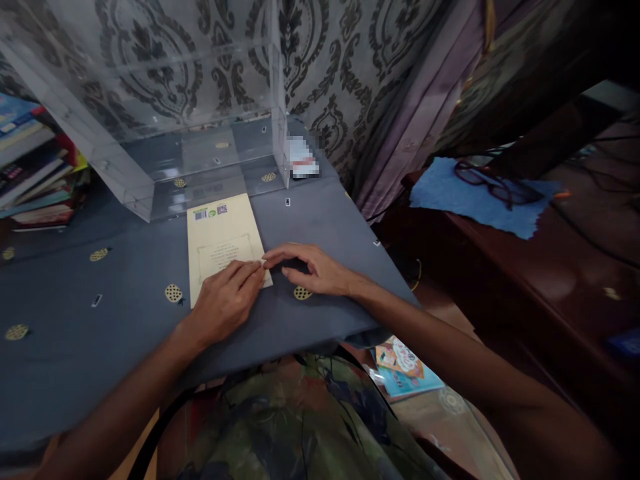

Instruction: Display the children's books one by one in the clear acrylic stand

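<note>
A pale yellow booklet [225, 228] lies flat on the dark blue patterned cloth, with a barcode, a QR code and framed print on its face. My left hand [227, 298] rests across the booklet's lower part, fingers stretched out side by side and covering some of the print. Coming in from the right, my right hand [315, 268] touches the booklet's right edge near my left fingertips. Its fingers are gently curved, and the thumb stands apart from them with nothing visible between.
Behind the booklet stands a clear plastic box-like frame [137, 190]. Stacked books [37, 167] are at the left; a blurred pale item [303, 159] lies beyond the frame. Glasses [495, 183] rest on a blue cloth [440, 190] at right. Colourful books [407, 373] lie below the table edge.
</note>
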Available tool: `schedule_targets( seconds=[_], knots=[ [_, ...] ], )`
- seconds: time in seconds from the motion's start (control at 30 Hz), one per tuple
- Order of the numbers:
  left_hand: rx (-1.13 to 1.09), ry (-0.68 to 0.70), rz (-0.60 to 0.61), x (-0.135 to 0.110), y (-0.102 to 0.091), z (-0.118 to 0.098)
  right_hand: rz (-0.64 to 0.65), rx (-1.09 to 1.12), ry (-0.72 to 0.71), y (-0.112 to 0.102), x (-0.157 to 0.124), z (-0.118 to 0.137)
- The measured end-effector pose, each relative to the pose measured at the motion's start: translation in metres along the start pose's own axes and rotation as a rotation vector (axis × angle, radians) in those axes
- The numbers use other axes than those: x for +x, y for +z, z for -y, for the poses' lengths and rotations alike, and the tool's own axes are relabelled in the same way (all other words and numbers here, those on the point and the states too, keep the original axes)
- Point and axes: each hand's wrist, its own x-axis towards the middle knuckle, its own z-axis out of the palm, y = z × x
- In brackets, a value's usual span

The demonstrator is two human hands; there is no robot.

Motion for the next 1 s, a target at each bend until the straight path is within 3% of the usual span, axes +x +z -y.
schedule_targets(
  seconds=[0.3, 0.53, 0.77, 1.0],
  knots=[
    [-0.007, 0.012, 0.039, -0.002, 0.001, -0.001, 0.036, -0.214, -0.054, 0.002, -0.002, 0.004],
    [0.058, 0.072, 0.094, -0.018, -0.001, -0.007, 0.036, -0.468, -0.158, 0.016, -0.024, 0.015],
    [0.092, 0.011, 0.192, -0.028, -0.002, -0.022, 0.105, -0.739, -0.235, 0.027, -0.033, 0.019],
    [0.127, -0.041, 0.234, -0.029, -0.004, -0.03, 0.096, -0.779, -0.214, 0.028, -0.034, 0.019]
  ],
)
